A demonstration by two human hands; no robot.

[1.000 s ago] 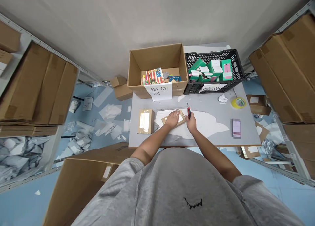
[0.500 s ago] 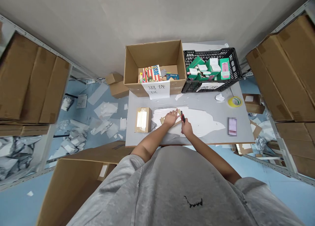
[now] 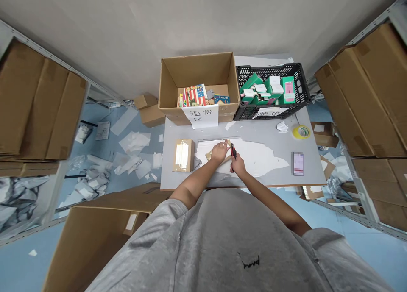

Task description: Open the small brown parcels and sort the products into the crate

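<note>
My right hand (image 3: 238,164) is closed round a red and black utility knife (image 3: 233,151), its front end close to my left fingertips. With fingers stretched out, my left hand (image 3: 220,151) lies flat on a small tan cardboard piece (image 3: 209,155), mostly hidden under the hand. Beneath both hands a torn white sheet (image 3: 257,158) spreads over the grey table (image 3: 178,129). A taped cardboard box (image 3: 183,155) with a pale label stands left of my left hand.
Behind stand an open carton (image 3: 197,63) with books and a black crate (image 3: 303,86) of green boxes. On the right lie yellow tape (image 3: 301,132), crumpled paper (image 3: 282,126) and a phone (image 3: 298,164). A large open carton (image 3: 95,237) is at lower left.
My right hand and the utility knife have shifted slightly left and toward me. My left hand keeps to its place on the cardboard piece. The whole view has moved slightly.
</note>
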